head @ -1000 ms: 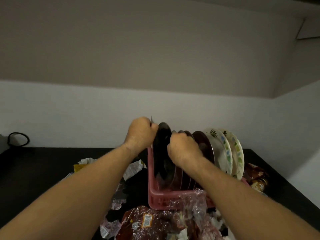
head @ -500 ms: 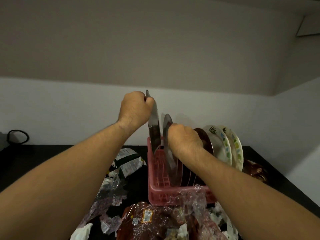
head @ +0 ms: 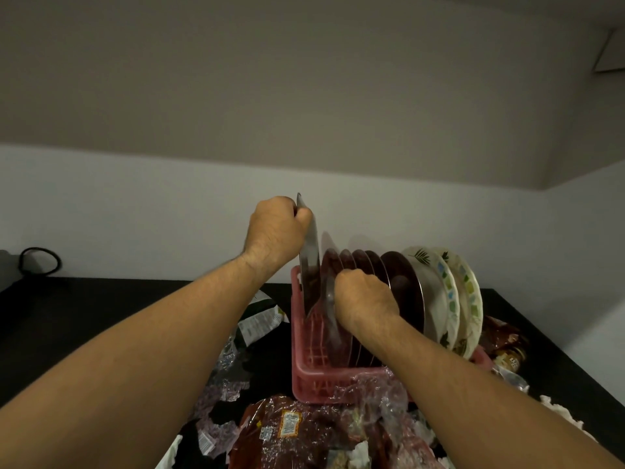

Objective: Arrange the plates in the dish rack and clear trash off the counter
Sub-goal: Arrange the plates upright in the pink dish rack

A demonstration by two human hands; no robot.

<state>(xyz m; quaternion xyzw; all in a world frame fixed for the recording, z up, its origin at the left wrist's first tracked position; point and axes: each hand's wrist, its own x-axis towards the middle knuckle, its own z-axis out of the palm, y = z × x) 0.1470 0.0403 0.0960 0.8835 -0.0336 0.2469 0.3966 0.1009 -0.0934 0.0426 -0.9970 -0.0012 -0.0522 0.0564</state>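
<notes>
Dark table (head: 101, 306) against a pale wall (head: 135, 204); pink dish rack (head: 314, 380) at centre, patterned plates (head: 449, 292) upright at its right end; left hand (head: 275, 233), grip closed round the rim of a steel plate (head: 310, 265), holds it upright with its lower edge at the rack's left end; right hand (head: 363, 304), grip curled on a second plate (head: 329, 299) standing in the rack, apparently by its rim; crumpled wrappers (head: 304, 431) litter the near table; black cable (head: 39, 262) far left.

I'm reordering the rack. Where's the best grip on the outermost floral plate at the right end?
Likely its top rim, pinched from above. The outermost floral plate stands on edge in the pink rack with its upper rim free, while a second floral plate crowds its left face.
</notes>
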